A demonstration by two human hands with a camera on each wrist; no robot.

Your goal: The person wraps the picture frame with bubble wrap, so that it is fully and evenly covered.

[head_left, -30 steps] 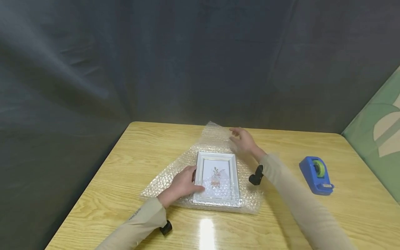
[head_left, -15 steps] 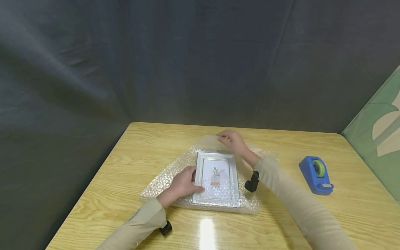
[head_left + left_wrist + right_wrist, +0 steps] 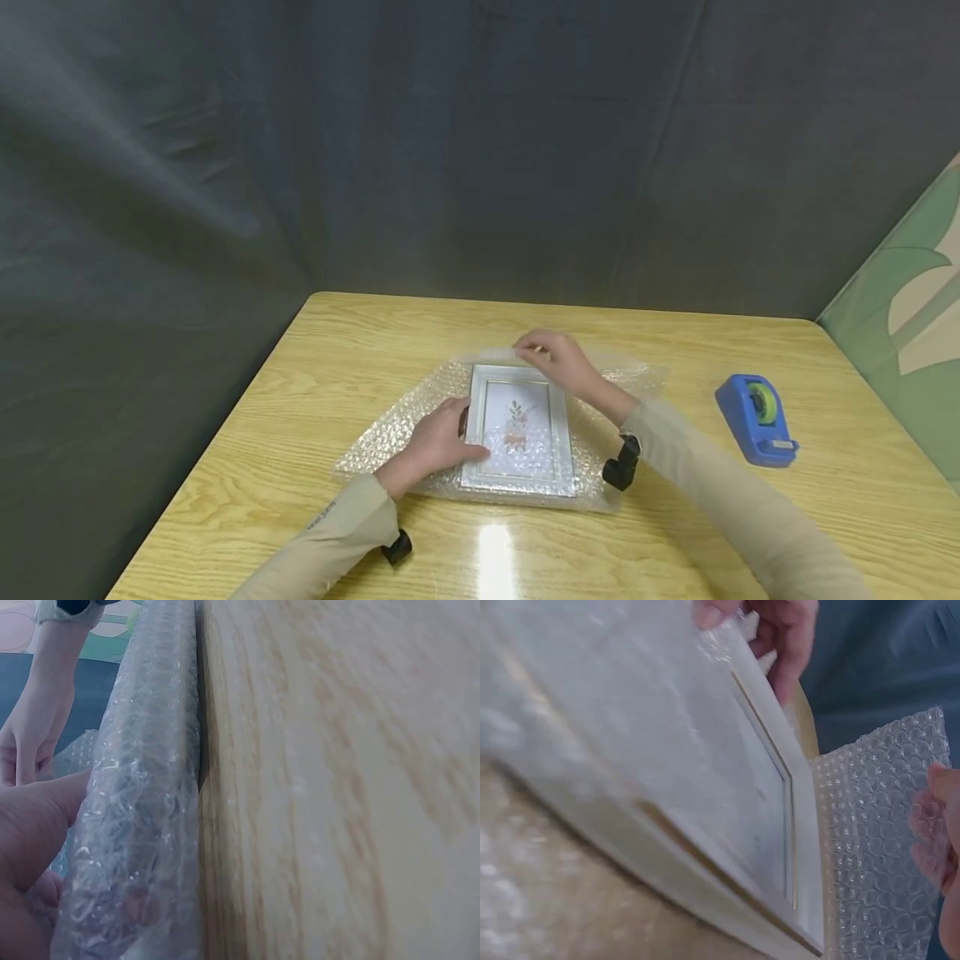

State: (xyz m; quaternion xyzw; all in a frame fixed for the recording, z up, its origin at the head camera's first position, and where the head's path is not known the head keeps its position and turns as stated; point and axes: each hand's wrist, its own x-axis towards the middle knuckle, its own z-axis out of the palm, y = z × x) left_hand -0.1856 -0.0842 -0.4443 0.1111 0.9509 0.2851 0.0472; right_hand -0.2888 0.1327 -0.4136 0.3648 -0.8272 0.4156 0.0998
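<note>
On yellow wood-grain table [image 3: 292,425], gripping white rectangular picture frame [image 3: 517,417], partly covered by clear plastic bubble wrap [image 3: 408,421], at left edge with left hand [image 3: 437,437], presumably against sliding. With right hand [image 3: 557,361], pinching wrap's raised far flap [image 3: 489,355] between fingertips, likely to control its springiness.

Long L slv [image 3: 318,554] in beige cloth, creased, w/ wide loose L cuff [image 3: 381,507]; small dark lettering [image 3: 322,515] just up-arm of L cuff, too tiny to read; blk round-ended L cam [image 3: 397,547] just below L cuff. Well to the right of L cuff: R slv [image 3: 738,504], same beige, w/ longer, bent blk R cam [image 3: 620,472] at the wrist. L hand [image 3: 437,442] & R hand [image 3: 561,362] both bare
</note>
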